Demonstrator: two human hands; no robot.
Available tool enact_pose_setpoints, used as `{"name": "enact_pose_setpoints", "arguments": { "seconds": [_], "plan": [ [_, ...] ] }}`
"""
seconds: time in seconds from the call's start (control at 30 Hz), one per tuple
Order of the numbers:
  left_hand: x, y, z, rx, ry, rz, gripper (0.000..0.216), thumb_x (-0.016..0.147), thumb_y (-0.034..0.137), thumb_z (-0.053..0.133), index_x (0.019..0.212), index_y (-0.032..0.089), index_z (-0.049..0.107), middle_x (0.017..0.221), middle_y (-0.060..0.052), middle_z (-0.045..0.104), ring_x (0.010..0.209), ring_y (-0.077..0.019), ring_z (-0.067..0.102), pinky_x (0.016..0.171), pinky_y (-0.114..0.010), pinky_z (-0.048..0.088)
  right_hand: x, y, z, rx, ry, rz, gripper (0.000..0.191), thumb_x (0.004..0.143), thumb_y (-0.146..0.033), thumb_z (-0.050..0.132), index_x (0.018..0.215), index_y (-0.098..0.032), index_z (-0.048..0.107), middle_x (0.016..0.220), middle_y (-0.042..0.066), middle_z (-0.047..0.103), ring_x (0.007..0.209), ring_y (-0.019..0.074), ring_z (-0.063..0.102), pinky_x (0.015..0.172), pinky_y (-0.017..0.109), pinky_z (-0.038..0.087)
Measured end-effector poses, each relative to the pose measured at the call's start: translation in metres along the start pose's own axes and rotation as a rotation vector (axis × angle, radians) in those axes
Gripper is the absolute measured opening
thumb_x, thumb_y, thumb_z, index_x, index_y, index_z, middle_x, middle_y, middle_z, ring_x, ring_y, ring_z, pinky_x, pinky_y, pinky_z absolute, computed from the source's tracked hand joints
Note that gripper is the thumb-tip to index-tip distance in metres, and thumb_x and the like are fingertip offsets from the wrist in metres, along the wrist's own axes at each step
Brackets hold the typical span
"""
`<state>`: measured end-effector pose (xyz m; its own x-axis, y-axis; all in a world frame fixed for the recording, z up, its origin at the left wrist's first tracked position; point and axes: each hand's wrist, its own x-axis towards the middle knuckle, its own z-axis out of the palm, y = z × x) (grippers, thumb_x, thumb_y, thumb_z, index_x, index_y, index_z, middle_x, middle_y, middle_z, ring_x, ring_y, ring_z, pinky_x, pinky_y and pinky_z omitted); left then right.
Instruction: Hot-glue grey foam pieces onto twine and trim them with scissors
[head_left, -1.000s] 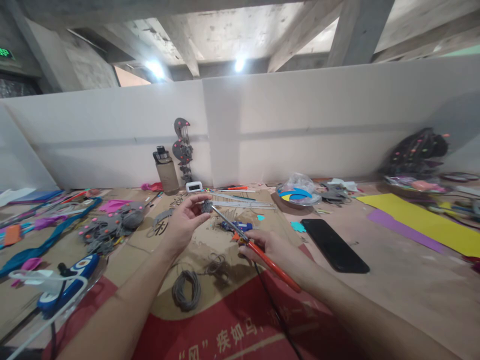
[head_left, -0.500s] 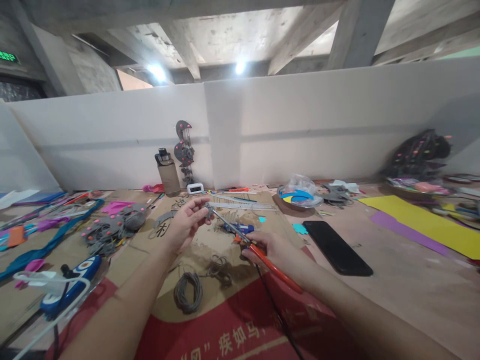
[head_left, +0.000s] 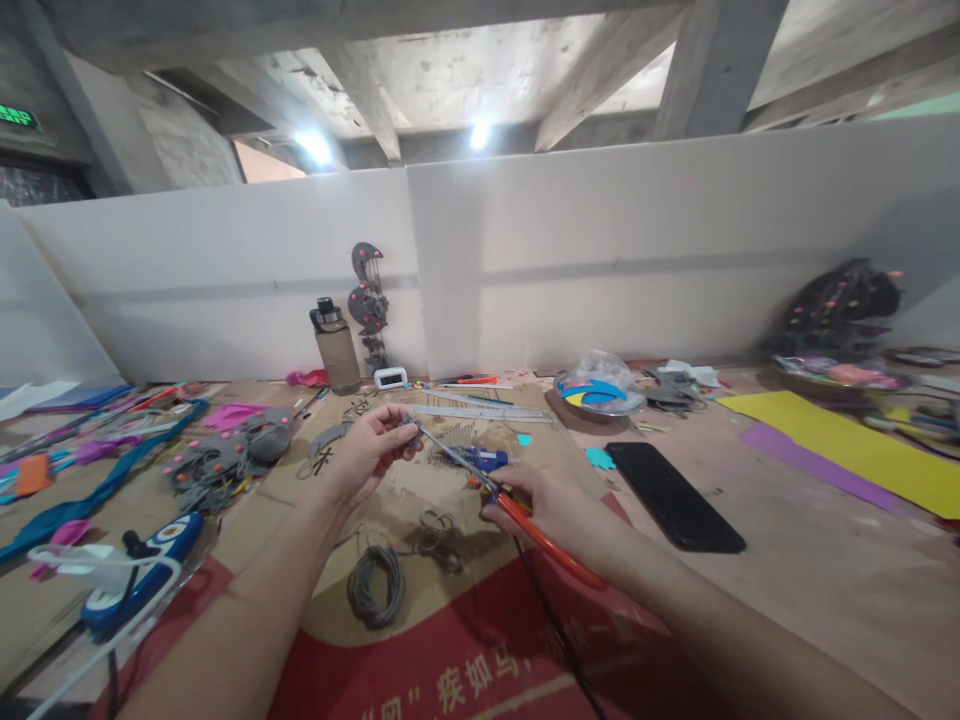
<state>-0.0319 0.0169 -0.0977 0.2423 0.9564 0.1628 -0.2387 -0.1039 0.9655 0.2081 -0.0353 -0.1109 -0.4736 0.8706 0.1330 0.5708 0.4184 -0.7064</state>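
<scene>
My left hand (head_left: 375, 445) pinches a small grey piece (head_left: 410, 424) between thumb and fingers, above the cardboard. Its exact shape is too small to make out. Long-nose pliers with red handles (head_left: 553, 545) are gripped in my right hand (head_left: 534, 492), their thin metal jaws reaching left to the grey piece. Whether the jaw tips clamp it cannot be told. Behind the pliers lies a blue tool (head_left: 489, 459), partly hidden. A coil of grey cord (head_left: 360, 588) rests on the cardboard below my hands, with looser loops (head_left: 442, 540) beside it.
A black phone (head_left: 671, 497) lies to the right, near yellow sheets (head_left: 847, 445). Behind stand a bottle (head_left: 337, 352) and a metal bowl (head_left: 592, 405). Grey pieces with pink dots (head_left: 225, 450) and a blue-white power strip (head_left: 142, 570) are left. A black cable (head_left: 551, 625) crosses in front.
My left hand has turned slightly, its fingers curling closer around the grey piece, which has shifted a little left and down. The plier jaws have followed it slightly left.
</scene>
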Motion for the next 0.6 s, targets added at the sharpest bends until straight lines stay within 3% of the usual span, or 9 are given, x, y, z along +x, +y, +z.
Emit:
{"name": "enact_pose_setpoints", "arguments": {
  "seconds": [0.13, 0.33, 0.47, 0.6],
  "plan": [
    [0.0014, -0.0013, -0.0026, 0.053, 0.01, 0.014, 0.026, 0.065, 0.024, 0.074, 0.082, 0.016, 0.057, 0.066, 0.001, 0.06, 0.057, -0.0092, 0.054, 0.052, -0.02, 0.038, 0.0004, 0.002, 0.0008, -0.035, 0.016, 0.006, 0.031, 0.081, -0.034, 0.052, 0.107, -0.023, 0.065, 0.106, 0.007, 0.068, 0.091, 0.0234, 0.063, 0.08, 0.033, 0.046],
    [0.0018, 0.0001, -0.0054, 0.254, 0.019, 0.1, 0.026, 0.068, 0.027, 0.072, 0.086, 0.016, 0.057, 0.069, -0.001, 0.061, 0.063, -0.0119, 0.057, 0.055, -0.022, 0.04, -0.0015, 0.0004, 0.0008, -0.082, 0.056, -0.023, 0.027, 0.08, -0.03, 0.052, 0.102, -0.024, 0.068, 0.097, 0.006, 0.07, 0.087, 0.0232, 0.064, 0.078, 0.031, 0.047],
    [0.0016, 0.0026, -0.0077, 0.273, -0.018, 0.062, 0.031, 0.068, 0.028, 0.071, 0.094, 0.016, 0.059, 0.07, -0.001, 0.061, 0.063, -0.0125, 0.057, 0.055, -0.024, 0.04, -0.0023, -0.0007, 0.0004, -0.105, 0.076, -0.031, 0.026, 0.079, -0.03, 0.054, 0.1, -0.024, 0.069, 0.09, 0.007, 0.071, 0.081, 0.0232, 0.064, 0.073, 0.03, 0.047],
    [0.0022, 0.0025, -0.0087, 0.267, -0.019, 0.064, 0.025, 0.067, 0.027, 0.072, 0.087, 0.016, 0.061, 0.068, 0.0, 0.061, 0.06, -0.011, 0.054, 0.056, -0.023, 0.04, -0.0023, -0.0007, 0.0006, -0.096, 0.077, -0.031, 0.028, 0.078, -0.029, 0.054, 0.102, -0.023, 0.068, 0.092, 0.008, 0.071, 0.08, 0.0232, 0.064, 0.074, 0.031, 0.047]
  ]
}}
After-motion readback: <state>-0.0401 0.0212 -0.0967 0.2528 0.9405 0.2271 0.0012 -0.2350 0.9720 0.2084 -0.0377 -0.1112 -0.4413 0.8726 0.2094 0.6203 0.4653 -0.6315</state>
